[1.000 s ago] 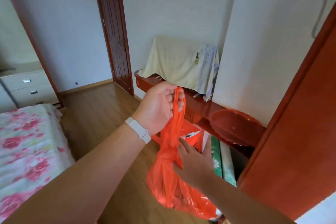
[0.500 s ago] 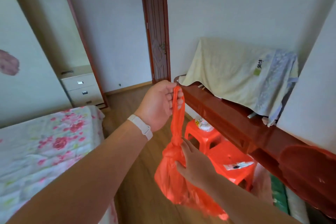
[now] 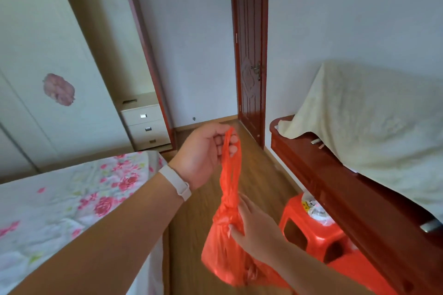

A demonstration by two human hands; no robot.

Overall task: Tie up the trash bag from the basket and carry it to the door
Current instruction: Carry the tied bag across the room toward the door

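The orange trash bag (image 3: 224,249) hangs in mid-air in front of me, knotted at its neck with two handle loops rising above the knot. My left hand (image 3: 203,151), a white band on its wrist, pinches the tops of the loops. My right hand (image 3: 254,225) rests against the bag's right side just below the knot, fingers on the plastic. The dark red door (image 3: 249,55) stands ahead at the end of the wooden floor, between two white walls. No basket is in view.
A bed with a floral cover (image 3: 60,203) fills the left. A red wooden sideboard (image 3: 335,189) draped with a cream cloth runs along the right, with orange plastic stools (image 3: 316,239) in front of it. A wardrobe and small drawers (image 3: 143,124) stand at the back left. A strip of floor (image 3: 259,175) leads to the door.
The view has swung left, bringing the door toward the centre and the bed and wardrobe into view. Both hands keep their hold on the bag, which hangs much as before.
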